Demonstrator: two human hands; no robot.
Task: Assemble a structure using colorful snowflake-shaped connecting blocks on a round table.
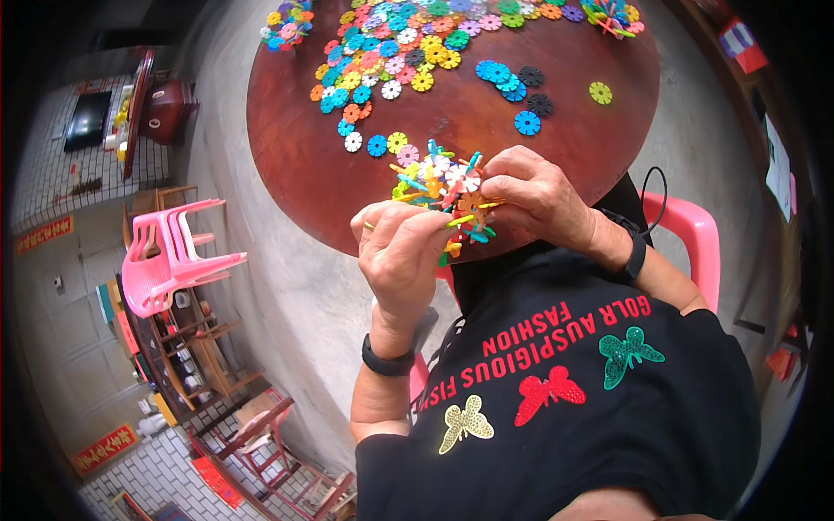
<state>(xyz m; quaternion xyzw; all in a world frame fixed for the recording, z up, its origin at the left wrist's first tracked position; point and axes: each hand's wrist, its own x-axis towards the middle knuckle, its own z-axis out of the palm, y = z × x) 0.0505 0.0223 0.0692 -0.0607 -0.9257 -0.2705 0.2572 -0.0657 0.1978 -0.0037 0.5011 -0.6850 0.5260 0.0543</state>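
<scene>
position: the disc cluster (pixel 459 181), a many-coloured body of slotted flower-shaped discs, is held at the near edge of the round table (pixel 291 187), left of that edge's middle.

grip: the left hand (pixel 395 247) has thumb and forefinger together, clamped on a yellow-green disc (pixel 460 220) at the cluster's near side. the right hand (pixel 543 195) has its fingertips closed on the cluster's right side; the exact disc beneath them cannot be told.

progress: many discs are already joined, at differing angles, so the cluster is judged well advanced. whether the yellow-green disc is fully seated cannot be told. two similar clusters, the left cluster (pixel 287 24) at the far left edge and the right cluster (pixel 612 16) at the far right edge, appear to be built. many loose discs (pixel 393 65) remain unjoined from the far edge toward the left edge; blue discs (pixel 527 122) and black discs (pixel 539 105) lie near the table's middle.

orientation: the cluster is roughly rounded, with no clear front. its slightly longer axis runs from the table toward the person's body. the yellow-green disc shows nearly edge-on, its long axis left to right, right end toward the right hand.
</scene>
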